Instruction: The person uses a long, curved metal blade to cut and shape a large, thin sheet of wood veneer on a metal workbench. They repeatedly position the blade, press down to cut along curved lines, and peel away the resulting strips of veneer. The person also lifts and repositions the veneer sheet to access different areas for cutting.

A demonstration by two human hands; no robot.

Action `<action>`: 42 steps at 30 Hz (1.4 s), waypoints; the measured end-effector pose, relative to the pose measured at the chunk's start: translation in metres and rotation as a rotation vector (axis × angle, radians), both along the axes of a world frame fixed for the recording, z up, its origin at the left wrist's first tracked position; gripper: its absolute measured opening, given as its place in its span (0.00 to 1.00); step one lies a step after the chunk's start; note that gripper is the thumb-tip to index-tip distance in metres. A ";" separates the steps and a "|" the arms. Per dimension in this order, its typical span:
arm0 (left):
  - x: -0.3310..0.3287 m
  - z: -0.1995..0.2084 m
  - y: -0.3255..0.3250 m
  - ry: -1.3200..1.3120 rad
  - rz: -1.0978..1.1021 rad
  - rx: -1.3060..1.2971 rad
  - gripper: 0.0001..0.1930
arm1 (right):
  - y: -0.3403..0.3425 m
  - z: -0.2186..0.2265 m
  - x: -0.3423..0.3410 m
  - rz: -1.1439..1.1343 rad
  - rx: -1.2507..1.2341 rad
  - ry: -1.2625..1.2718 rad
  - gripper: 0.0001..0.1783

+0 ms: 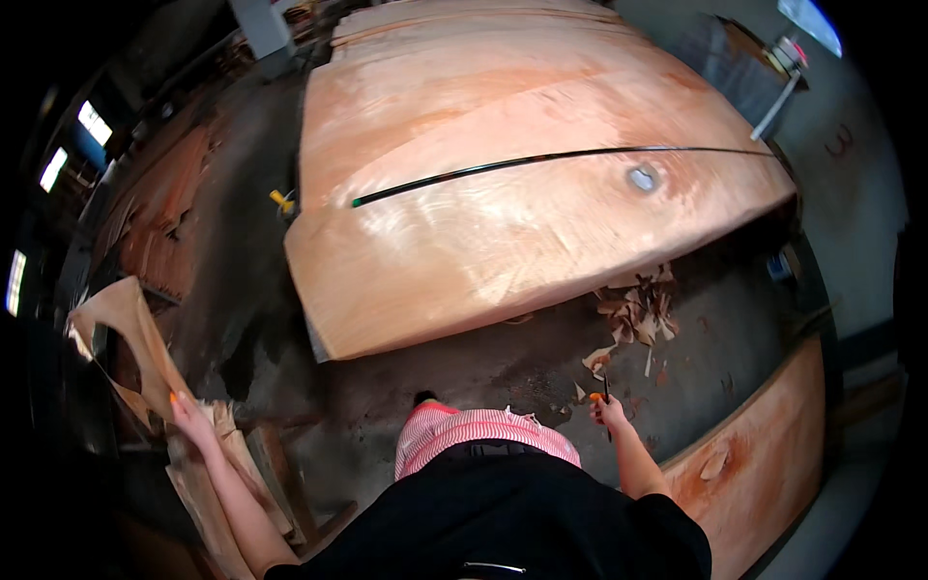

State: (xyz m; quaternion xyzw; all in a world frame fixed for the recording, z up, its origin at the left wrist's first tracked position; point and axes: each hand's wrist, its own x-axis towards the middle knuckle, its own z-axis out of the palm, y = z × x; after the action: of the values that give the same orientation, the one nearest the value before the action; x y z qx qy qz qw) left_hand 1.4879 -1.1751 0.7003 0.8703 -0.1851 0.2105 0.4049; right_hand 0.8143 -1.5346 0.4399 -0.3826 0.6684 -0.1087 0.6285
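Out to the left, my left hand [190, 418] is closed on the lower edge of a thin, curved wood veneer sheet [145, 324] with a large cut-out opening. Strips of veneer [198, 483] stand beneath that hand and forearm. My right hand [609, 413], low on the right, is closed around a slim dark tool [607, 389]; its exact kind is too small to tell. Both hands show orange at the fingertips. Ahead lies a broad stack of pale veneer sheets [435, 261], with a long black rod [493, 166] across it. Neither hand touches the stack.
A round grey object [643, 177] rests on the stack. Veneer scraps [638, 309] litter the floor by its right front edge. Another veneer sheet [754, 464] stands at the lower right. Reddish sheets [169, 227] are piled at left; a yellow object [281, 201] sits beside the stack.
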 end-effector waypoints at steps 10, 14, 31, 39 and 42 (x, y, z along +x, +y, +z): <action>-0.060 -0.022 -0.387 0.144 -0.652 -0.079 0.12 | -0.016 -0.035 -0.055 -0.271 0.096 0.020 0.11; -0.075 -0.067 -0.530 0.222 -0.714 -0.009 0.12 | -0.036 -0.019 -0.080 -0.323 0.151 0.023 0.11; -0.295 -0.150 -0.890 -0.338 -0.941 0.286 0.06 | -0.331 -0.009 -0.100 -0.354 0.009 -0.029 0.14; -0.411 -0.219 -0.954 -0.277 -1.026 0.512 0.18 | -0.551 -0.032 -0.170 -0.124 -0.013 -0.149 0.14; -0.442 -0.227 -0.950 -0.191 -1.013 0.582 0.20 | -0.616 0.003 -0.182 -0.023 -0.004 -0.109 0.14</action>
State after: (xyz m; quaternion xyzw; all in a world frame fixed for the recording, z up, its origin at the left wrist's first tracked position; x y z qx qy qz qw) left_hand 1.0460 -2.1248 0.4729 0.7260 -0.6634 0.0088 0.1811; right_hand 0.6325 -2.1504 0.4432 -0.3697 0.6371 -0.1381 0.6620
